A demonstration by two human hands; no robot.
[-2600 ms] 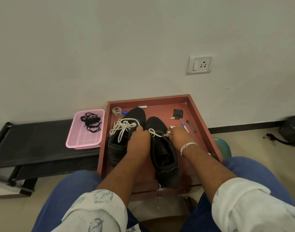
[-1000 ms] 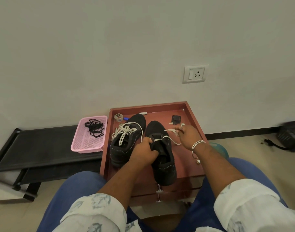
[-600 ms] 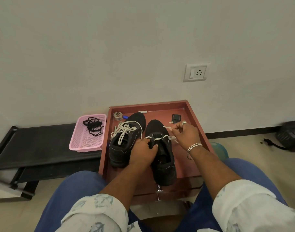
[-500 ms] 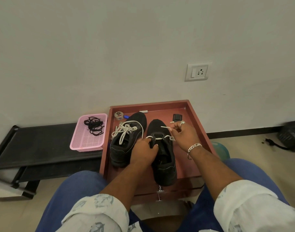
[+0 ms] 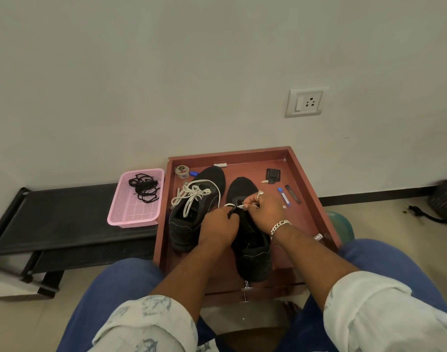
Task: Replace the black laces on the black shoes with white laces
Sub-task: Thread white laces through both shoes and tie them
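Now the left hand (image 5: pixel 218 226) is gripping the right shoe (image 5: pixel 251 240) in the tray (image 5: pixel 311 196); the right hand (image 5: pixel 264 212) is pinching the white lace (image 5: pixel 230 205), lacing just starting, next eyelet needing threading.

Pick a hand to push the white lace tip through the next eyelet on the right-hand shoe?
Right hand: it already pinches the white lace tip at the eyelets. Left hand grips the shoe.
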